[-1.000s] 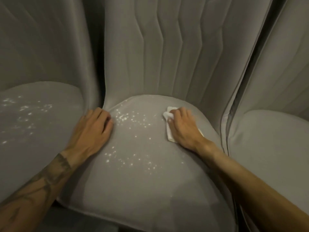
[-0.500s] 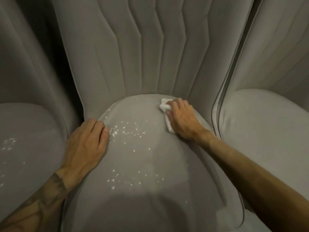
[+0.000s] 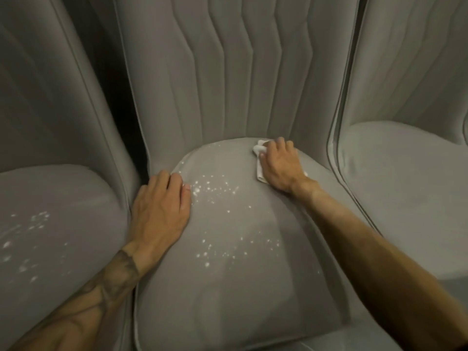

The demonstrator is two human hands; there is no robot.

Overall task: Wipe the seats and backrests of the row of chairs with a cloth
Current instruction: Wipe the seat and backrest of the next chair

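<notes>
Three grey upholstered chairs stand side by side. The middle chair's seat (image 3: 240,287) carries scattered white specks (image 3: 215,188), and its channelled backrest (image 3: 228,72) rises behind it. My right hand (image 3: 281,165) lies on a white cloth (image 3: 260,173) at the seat's back right, fingers curled over the cloth's bunched end, close to the backrest. Most of the cloth is hidden under that hand. My left hand (image 3: 159,211) rests flat on the seat's left edge, fingers straight, beside the specks.
The left chair's seat (image 3: 58,211) also has white specks on it. The right chair's seat (image 3: 405,186) looks plain grey. A dark narrow gap (image 3: 121,110) separates the left and middle backrests.
My right hand has slid the cloth back along the seat toward the backrest. My left hand has stayed on the seat's left edge. The view has shifted slightly.
</notes>
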